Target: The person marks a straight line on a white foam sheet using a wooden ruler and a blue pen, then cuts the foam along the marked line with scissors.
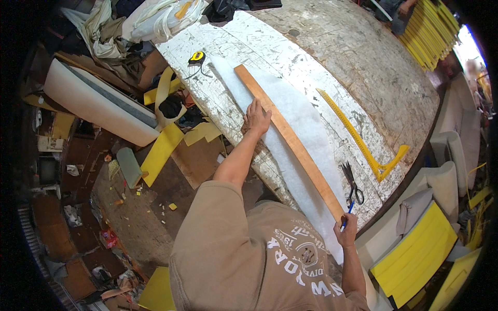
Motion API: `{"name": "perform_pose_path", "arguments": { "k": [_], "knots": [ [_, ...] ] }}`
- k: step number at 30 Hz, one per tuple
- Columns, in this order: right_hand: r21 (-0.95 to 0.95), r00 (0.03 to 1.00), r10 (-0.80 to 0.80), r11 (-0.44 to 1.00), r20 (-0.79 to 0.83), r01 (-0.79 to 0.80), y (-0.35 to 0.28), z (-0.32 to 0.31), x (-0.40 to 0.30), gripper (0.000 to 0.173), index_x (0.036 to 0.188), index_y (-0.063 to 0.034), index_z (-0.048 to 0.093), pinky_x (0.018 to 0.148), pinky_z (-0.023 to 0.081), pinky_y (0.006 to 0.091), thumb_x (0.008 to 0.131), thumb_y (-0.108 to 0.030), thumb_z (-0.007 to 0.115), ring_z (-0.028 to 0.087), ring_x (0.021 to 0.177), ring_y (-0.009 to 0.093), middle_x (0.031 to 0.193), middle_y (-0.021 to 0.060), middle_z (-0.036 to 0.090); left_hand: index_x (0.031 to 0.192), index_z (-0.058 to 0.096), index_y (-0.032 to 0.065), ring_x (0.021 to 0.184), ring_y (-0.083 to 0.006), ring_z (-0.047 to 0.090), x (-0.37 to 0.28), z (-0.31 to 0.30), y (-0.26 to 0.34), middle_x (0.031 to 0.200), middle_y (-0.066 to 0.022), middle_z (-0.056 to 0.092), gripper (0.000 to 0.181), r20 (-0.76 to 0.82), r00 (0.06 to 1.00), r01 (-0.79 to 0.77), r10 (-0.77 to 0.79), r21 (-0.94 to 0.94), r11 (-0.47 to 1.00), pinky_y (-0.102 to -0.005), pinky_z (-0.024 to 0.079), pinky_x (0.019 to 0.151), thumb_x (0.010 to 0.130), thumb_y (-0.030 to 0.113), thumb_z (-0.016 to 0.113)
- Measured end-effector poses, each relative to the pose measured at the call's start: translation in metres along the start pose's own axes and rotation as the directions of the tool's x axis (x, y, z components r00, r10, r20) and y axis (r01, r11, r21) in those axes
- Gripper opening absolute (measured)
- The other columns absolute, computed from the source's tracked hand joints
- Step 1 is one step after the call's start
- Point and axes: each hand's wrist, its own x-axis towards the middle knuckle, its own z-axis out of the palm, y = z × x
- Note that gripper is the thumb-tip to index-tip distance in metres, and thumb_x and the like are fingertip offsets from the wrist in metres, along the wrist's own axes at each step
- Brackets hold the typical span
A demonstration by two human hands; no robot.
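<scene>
A long wooden straightedge [290,138] lies along a sheet of white batting [307,112] on the worn, white-painted table [249,42]. My left hand [257,117] rests on the straightedge's near edge, toward its upper end, thumb on the wood. At the lower end, my right hand [346,229] holds a blue pen [347,217] and touches the wood. Beside the batting, close to my right hand, lie black-handled scissors [353,184]. A yellow L-shaped square [360,144] rests farther right. Near the batting's top left sits a yellow and black tape measure [197,58].
Foam pieces [416,252] stand right of the table. At left are a large padded panel [101,103], yellow foam strips [163,153] and scraps on the floor. Cloth and plastic are heaped at the table's top left. Another person's hand [406,7] shows at the top right.
</scene>
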Motion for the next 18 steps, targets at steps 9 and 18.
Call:
{"name": "perform_pose_path", "arguments": {
  "k": [9, 18],
  "knots": [
    [0.043, 0.998, 0.066, 0.997, 0.016, -0.067, 0.006, 0.001, -0.009, 0.049, 0.111, -0.0020, 0.050, 0.073, 0.047, 0.0354, 0.066, 0.002, 0.069, 0.053, 0.082, 0.028, 0.097, 0.0153, 0.051, 0.152, 0.021, 0.0076, 0.146, -0.0275, 0.013, -0.002, 0.000, 0.002, 0.159, -0.0081, 0.015, 0.074, 0.019, 1.000, -0.020, 0.020, 0.012, 1.000, -0.0556, 0.016, 0.113, 0.093, 0.042, 0.051],
    [0.000, 1.000, -0.011, 1.000, 0.022, 0.011, 0.014, 0.006, -0.005, 0.050, 0.113, -0.0024, 0.049, 0.077, 0.046, 0.0376, 0.067, 0.002, 0.069, 0.052, 0.086, 0.029, 0.097, 0.0148, 0.051, 0.151, 0.025, 0.0081, 0.144, -0.0295, 0.016, -0.001, 0.009, -0.006, 0.159, -0.0072, 0.017, 0.072, -0.011, 0.997, -0.070, 0.071, 0.053, 0.996, -0.0576, 0.016, 0.113, 0.092, 0.041, 0.051]
  ]
}}
